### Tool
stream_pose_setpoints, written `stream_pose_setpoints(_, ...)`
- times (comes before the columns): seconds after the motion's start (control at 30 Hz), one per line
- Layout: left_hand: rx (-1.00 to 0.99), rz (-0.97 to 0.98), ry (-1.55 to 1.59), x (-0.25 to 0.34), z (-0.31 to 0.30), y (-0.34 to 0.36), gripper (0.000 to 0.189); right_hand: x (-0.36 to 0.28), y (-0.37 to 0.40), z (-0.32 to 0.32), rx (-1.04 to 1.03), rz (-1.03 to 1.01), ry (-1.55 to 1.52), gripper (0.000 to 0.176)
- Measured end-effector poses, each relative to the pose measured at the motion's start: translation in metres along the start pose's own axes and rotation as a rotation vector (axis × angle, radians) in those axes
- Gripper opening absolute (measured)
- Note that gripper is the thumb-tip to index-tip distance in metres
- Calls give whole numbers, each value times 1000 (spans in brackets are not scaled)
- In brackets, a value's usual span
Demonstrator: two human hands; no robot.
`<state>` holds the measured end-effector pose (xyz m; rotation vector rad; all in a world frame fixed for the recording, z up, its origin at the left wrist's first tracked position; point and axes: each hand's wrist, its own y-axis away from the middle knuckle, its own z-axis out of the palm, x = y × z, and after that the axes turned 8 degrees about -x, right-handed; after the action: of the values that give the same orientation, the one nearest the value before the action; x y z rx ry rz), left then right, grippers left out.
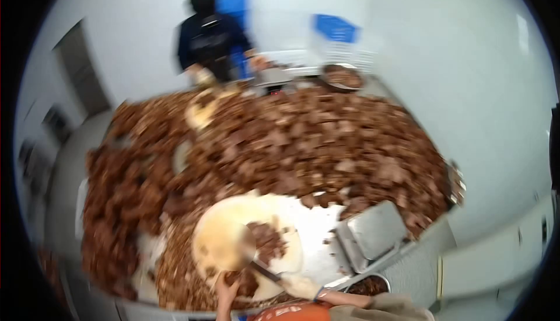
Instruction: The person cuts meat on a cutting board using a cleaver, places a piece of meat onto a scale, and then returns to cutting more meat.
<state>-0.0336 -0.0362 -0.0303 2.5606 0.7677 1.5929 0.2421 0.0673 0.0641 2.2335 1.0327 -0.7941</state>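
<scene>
My right hand [300,285], in a pale glove, is closed round the dark handle of a cleaver [265,271]. The blade is smeared by motion over a round, yellowish cutting board [219,225]. At the board's near edge my bare left hand [226,289] grips a dark brown chunk of meat [246,283]. Cut meat pieces [267,242] lie in a small heap on the board, to the right of the blade.
Brown meat [280,140] covers most of the metal table. To the right stand a metal box [373,233] and a bowl of dark pieces [368,285]. Across the table a person [210,38] works near a scale [273,77], another board [201,113] and a filled pan [342,78].
</scene>
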Motion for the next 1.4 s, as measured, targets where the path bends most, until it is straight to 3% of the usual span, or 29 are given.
stream_pose_setpoints(0.03, -191, 175, -16, 51, 35, -61, 60, -1, -1, 17, 200, 164, 18, 19)
stream_pose_setpoints(0.1, -579, 488, -55, 130, 142, -123, 60, 5, -6, 13, 491, -403, -97, 9)
stream_pose_setpoints(0.17, -822, 691, -116, 185, 198, -134, 61, 15, 5, 14, 737, -219, -5, 10)
stream_pose_setpoints(0.33, -981, 873, -185, 229, 235, -131, 63, 23, 27, 29, 896, -79, 82, 10)
stream_pose_setpoints(1.4, -921, 937, -366, 200, 175, -133, 72, 1, 15, 33, 672, -9, 98, 11)
